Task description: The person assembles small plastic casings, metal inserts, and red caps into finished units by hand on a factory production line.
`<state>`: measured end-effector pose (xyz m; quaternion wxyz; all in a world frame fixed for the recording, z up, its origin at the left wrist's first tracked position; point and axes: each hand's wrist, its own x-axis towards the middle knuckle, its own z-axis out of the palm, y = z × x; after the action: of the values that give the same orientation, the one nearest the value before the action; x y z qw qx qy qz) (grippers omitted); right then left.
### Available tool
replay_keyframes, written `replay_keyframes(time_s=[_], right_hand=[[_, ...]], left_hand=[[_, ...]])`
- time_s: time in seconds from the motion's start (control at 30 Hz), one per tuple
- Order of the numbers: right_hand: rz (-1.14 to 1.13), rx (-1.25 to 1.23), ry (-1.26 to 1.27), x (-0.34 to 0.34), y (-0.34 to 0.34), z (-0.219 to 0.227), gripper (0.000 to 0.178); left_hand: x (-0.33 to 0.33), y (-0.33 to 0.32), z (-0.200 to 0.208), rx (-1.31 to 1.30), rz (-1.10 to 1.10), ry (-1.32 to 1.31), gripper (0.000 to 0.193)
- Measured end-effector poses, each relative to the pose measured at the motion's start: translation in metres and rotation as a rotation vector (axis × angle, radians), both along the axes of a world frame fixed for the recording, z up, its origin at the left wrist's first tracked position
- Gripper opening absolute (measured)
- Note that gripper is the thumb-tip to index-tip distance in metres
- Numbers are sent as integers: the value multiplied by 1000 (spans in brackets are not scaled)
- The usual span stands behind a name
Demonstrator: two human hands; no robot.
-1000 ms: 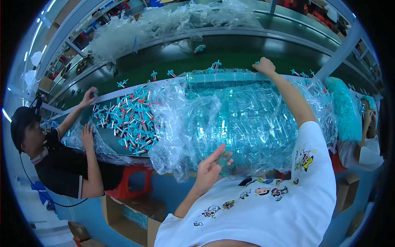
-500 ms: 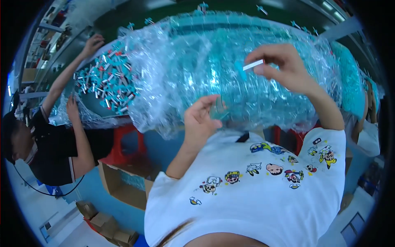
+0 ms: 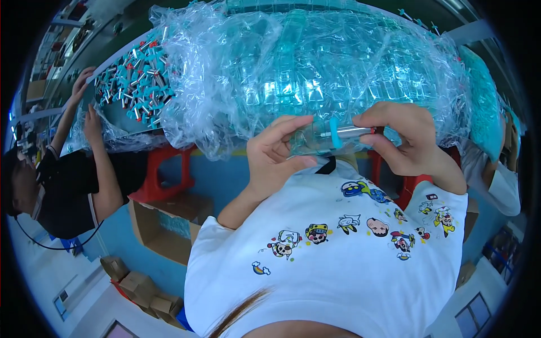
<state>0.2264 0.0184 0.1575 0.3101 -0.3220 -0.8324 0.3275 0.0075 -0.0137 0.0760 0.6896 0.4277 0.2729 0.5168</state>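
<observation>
Over the near edge of a big plastic bag of clear teal containers (image 3: 360,62), my two hands are close together. My left hand (image 3: 270,158) is closed around a clear see-through container (image 3: 307,141), its open end turned to the right. Between the thumb and fingers of my right hand (image 3: 411,135) is a silver tube part (image 3: 354,132), with a red tip and a teal collar (image 3: 335,133). The part lies sideways, its collar at the container's mouth. How far its end reaches inside is hard to tell.
Left of the bag lies a heap of similar teal-and-silver parts (image 3: 141,84). Another person's hand (image 3: 93,127) is beside it. Red stools (image 3: 169,174) and an open cardboard box (image 3: 160,225) stand below. A second teal bag (image 3: 479,101) is at the right.
My right hand has come down and nearer, bringing the tube part to the container in my left hand. The head view has shifted, and the other person's hands have moved slightly.
</observation>
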Motion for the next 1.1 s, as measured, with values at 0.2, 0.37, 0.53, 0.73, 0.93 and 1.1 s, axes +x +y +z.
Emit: replay_keyframes(time_s=[0.2,0.37,0.53,0.73,0.93,1.1], right_hand=[[65,35,-73,-4,-1,2,20],[63,83,-71,-5,-10,-2,21],[79,139,17,-4,-16,-3,20],[152,130,-5,-6,-17,-9,17],[167,74,76,-8,-20,-18,18],[122,90,54,-13,-23,-21,13]], left_hand=[[-5,-8,6,75,31,156,57],[-12,-12,3,189,32,298,57],[-11,-14,8,203,6,298,56],[-11,-16,4,187,-26,311,54],[-15,-18,3,225,-96,292,55],[-14,-20,3,199,-97,260,55]])
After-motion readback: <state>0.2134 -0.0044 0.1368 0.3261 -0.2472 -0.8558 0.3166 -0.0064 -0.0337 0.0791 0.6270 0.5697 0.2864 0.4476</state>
